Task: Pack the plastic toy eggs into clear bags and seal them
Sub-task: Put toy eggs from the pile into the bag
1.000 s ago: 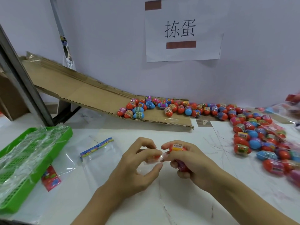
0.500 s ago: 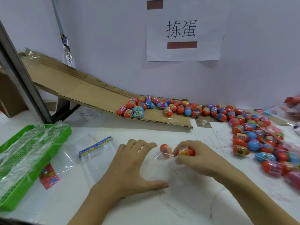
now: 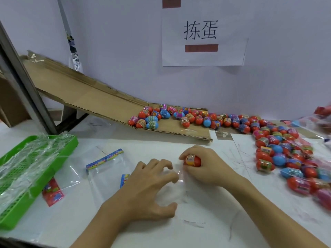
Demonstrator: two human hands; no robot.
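Note:
My right hand (image 3: pixel 206 167) grips a red toy egg (image 3: pixel 193 160) just above the white table, at the mouth of a clear bag (image 3: pixel 176 191) lying flat under my hands. My left hand (image 3: pixel 148 187) rests on that bag with curled fingers, its fingertips pinching the bag's edge beside the egg. Another clear bag with a coloured header strip (image 3: pixel 105 159) lies to the left. Several loose red, blue and pink eggs (image 3: pixel 279 151) are heaped at the right, and more eggs (image 3: pixel 152 119) sit at the foot of a cardboard ramp.
A green basket (image 3: pixel 35 187) holding clear bags stands at the left edge. The cardboard ramp (image 3: pixel 89 101) slopes down from the back left. A metal post (image 3: pixel 23 86) stands at the left. A paper sign (image 3: pixel 202 33) hangs on the wall.
The second red egg seen between my hands half a second ago is no longer visible. My left hand has curled its fingers onto the bag's edge, and my right hand stays on its egg.

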